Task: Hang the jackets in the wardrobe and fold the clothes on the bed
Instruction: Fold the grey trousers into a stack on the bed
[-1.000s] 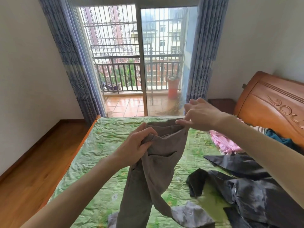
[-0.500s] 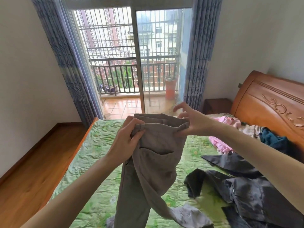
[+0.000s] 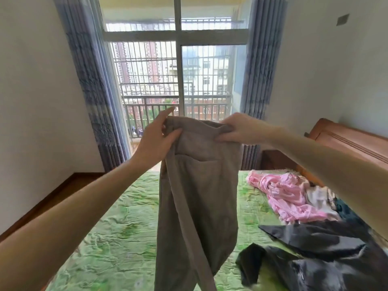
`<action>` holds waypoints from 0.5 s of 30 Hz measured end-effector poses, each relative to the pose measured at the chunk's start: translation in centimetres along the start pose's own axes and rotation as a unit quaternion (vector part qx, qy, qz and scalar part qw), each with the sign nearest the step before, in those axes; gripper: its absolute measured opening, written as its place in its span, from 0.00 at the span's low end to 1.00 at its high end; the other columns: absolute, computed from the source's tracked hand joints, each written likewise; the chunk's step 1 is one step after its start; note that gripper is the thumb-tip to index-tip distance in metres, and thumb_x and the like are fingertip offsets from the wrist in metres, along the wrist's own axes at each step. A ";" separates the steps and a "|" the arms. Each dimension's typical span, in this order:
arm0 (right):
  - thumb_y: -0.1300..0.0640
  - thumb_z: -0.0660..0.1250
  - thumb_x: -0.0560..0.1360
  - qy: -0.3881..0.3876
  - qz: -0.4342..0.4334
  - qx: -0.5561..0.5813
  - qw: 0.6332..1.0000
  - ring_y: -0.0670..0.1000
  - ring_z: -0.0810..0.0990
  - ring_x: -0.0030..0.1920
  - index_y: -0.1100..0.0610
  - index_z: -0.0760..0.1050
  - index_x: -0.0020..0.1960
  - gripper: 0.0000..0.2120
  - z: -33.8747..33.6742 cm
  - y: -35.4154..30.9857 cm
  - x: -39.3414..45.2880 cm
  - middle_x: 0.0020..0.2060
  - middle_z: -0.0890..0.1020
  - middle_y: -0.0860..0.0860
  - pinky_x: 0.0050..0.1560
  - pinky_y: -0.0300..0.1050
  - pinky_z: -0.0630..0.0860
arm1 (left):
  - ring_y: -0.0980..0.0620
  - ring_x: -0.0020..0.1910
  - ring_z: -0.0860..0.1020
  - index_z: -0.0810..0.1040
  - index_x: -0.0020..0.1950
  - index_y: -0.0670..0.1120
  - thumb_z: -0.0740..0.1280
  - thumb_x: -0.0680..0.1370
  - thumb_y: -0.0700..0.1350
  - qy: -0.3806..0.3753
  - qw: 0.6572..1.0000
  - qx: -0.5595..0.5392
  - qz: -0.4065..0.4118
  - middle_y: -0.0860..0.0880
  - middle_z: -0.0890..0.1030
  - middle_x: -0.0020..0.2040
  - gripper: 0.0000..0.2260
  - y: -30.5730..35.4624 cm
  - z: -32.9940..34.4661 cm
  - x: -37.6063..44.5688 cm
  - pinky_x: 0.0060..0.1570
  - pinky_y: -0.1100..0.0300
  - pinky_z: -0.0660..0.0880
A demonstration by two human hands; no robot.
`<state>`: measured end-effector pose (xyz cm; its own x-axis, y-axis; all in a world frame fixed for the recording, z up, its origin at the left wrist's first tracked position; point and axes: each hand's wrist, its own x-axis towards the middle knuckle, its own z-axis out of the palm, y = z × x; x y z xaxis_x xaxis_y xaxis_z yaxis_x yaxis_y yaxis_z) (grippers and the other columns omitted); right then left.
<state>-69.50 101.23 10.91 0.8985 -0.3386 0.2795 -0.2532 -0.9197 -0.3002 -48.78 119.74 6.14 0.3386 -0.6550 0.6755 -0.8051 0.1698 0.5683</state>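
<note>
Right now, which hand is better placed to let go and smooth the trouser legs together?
Probably left. The right hand pinches the grey trousers firmly at the waistband, so it can carry them. The left hand holds the other corner more loosely, directly above the hanging legs.

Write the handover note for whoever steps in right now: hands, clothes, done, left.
Left hand and right hand each grip the waistband of the grey trousers, held up over the green bed, legs hanging.
Pink garment lies crumpled near the headboard; dark jacket sprawls at the near right.
Done: nothing visibly folded or hung.
Left: fold the trousers and pink garment, hang the jacket. The wardrobe is out of view.
</note>
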 end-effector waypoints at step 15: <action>0.50 0.79 0.73 0.123 0.073 -0.088 0.986 0.55 0.80 0.40 0.61 0.80 0.40 0.15 -4.2 -0.2 1.6 0.33 0.79 0.51 0.33 0.42 0.66 | 0.54 0.42 0.76 0.78 0.56 0.43 0.77 0.75 0.40 -0.073 0.994 0.056 0.053 0.46 0.78 0.44 0.13 2.6 -3.0 8.4 0.48 0.52 0.79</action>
<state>-69.53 100.05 15.25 0.7393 -0.4883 0.4637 -0.4510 -0.8704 -0.1975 -46.50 116.88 14.73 0.1808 -0.7390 0.6490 -0.8846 0.1663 0.4358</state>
